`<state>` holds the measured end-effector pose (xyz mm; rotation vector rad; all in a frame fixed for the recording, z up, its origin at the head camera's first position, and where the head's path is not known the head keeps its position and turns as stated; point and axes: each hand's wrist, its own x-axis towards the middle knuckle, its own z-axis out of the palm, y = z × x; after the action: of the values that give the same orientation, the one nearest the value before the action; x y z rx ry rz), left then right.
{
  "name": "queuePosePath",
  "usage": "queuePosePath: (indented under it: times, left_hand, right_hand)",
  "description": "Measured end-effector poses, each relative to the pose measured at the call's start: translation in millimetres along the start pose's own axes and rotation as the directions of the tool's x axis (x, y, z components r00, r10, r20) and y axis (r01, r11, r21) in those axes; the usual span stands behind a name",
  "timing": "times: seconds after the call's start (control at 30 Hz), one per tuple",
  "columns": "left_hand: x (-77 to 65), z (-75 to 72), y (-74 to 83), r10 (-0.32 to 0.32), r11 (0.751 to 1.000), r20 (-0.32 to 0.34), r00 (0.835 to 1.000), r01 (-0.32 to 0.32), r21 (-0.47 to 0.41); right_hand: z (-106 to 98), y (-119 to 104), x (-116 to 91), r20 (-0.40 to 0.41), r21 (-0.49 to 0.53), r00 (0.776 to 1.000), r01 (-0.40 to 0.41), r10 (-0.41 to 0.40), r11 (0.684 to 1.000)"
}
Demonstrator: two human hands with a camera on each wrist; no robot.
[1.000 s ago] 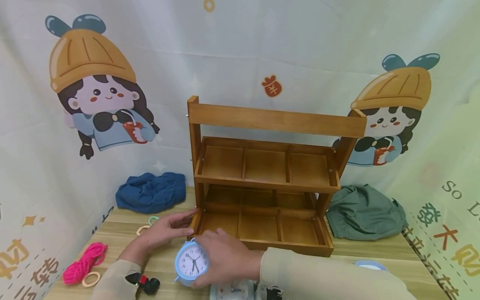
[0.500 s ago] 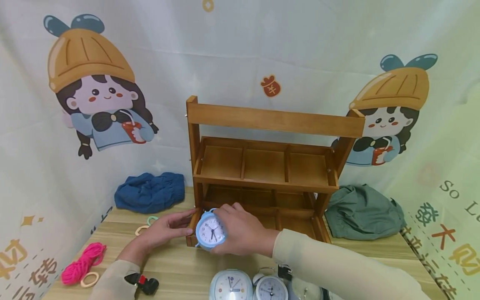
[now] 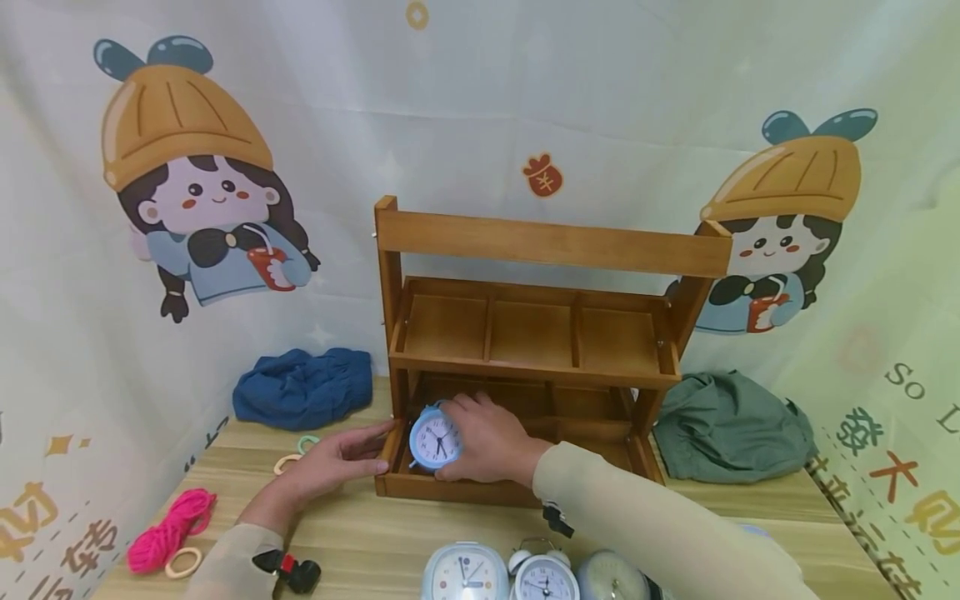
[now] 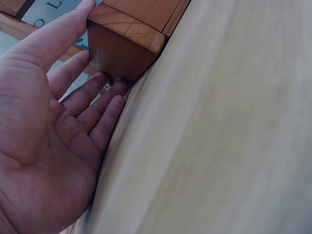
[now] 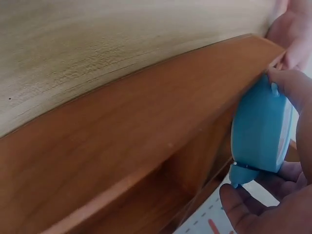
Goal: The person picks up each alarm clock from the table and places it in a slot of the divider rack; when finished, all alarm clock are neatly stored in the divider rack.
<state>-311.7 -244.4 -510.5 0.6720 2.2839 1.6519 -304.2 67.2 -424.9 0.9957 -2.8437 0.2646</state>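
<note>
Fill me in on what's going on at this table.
A person's right hand is holding a small blue alarm clock at the left compartment of the lower tier of a wooden shelf. Whether the clock's weight is on the compartment floor, I can't tell. The left hand touches the shelf's left end. Nearer the person, a pale rounded-square clock and a white twin-bell clock are side by side on the table.

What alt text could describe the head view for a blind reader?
A right hand holds a blue alarm clock at the lower left of a wooden shelf; the left hand touches its side. Other clocks stand in front.
</note>
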Motion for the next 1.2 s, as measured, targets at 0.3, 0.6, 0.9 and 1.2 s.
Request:
queuePosePath:
  times: [0.3, 0.6, 0.9, 1.2]
  left_hand:
    - [-0.5, 0.2, -0.3, -0.001, 1.000, -0.001, 1.000, 0.001, 0.009]
    - [1.8, 1.0, -1.3, 0.006, 1.000, -0.009, 1.000, -0.005, 0.031]
    - [1.1, 1.8, -3.9, -0.005, 1.000, -0.009, 1.000, 0.005, 0.027]
    - [-1.1, -0.1, -1.9, -0.009, 0.999, -0.025, 1.000, 0.010, 0.053]
  right_hand:
    - [10, 6, 14, 0.051, -0.010, 0.998, -0.019, 0.019, 1.000]
    - [21, 16, 14, 0.031, -0.117, 0.998, 0.056, -0.053, 0.992]
    - [1, 22, -2, 0.091, 0.090, 0.994, 0.053, -0.062, 0.994]
    - [-38, 7, -63, 0.107, 0.261, 0.992, 0.038, -0.068, 0.964]
